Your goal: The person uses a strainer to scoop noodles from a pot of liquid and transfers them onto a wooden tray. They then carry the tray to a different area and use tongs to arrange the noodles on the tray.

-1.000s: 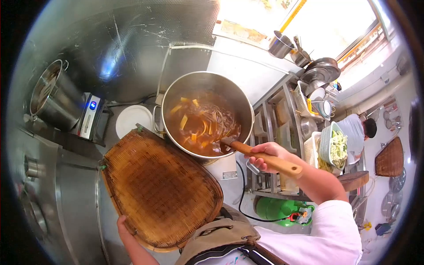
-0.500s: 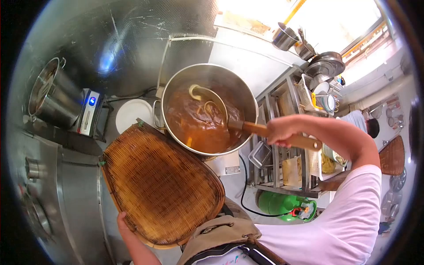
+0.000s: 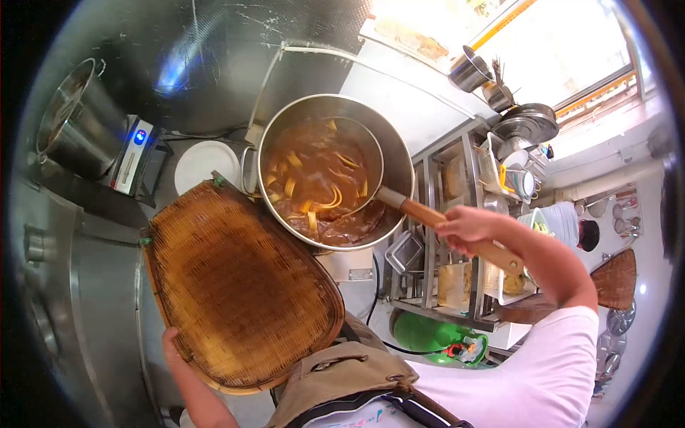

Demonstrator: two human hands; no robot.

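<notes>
My right hand [image 3: 465, 230] is closed around the wooden handle of a long-handled skimmer [image 3: 419, 210]. The skimmer's wide round rim dips into brown liquid [image 3: 325, 153] in a large steel stockpot [image 3: 401, 143]; its scooping part is mostly hidden under the surface. Yellowish strips [image 3: 327, 201] float in the liquid, within and near the rim. My left hand [image 3: 173, 347] grips the lower left edge of a flat woven bamboo basket [image 3: 242, 278], thumb on top and other fingers hidden beneath. The basket's far edge lies close against the pot's near side.
A white round lid or plate [image 3: 207, 167] sits left of the pot. Further left, another steel pot [image 3: 84, 125] stands beside a unit with a lit blue display [image 3: 133, 153]. A metal rack [image 3: 428, 214] is on the right, with a green gas cylinder [image 3: 428, 337] below.
The skimmer's rim has swung round to the pot's right side, and its handle tilts down more steeply. More yellowish strips show at the surface. My left hand keeps hold of the basket.
</notes>
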